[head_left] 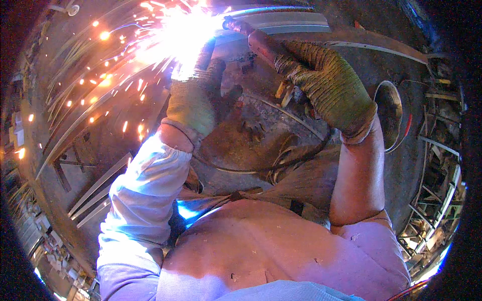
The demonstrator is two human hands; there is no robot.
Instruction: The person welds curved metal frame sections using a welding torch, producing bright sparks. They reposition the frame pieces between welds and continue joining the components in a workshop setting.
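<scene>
My right hand (326, 80), in a worn green-brown work glove, is closed around a welding torch (263, 45). The torch's nozzle points left toward a blinding white arc (186, 30) that throws orange sparks down and to the left. Just below the glare is my left hand (196, 98), also gloved, with the thumb and the visible fingers apart. Its upper fingertips wash out in the light, so what they touch is hidden. Long grey metal bars (291, 22) lie behind the torch tip.
A dark cable (261, 169) loops below the hands, in front of my legs. To the right stands a round metal rim (389, 115), with a heap of metal scraps and rods (437, 185) beyond it. Metal strips (98, 193) lie on the left.
</scene>
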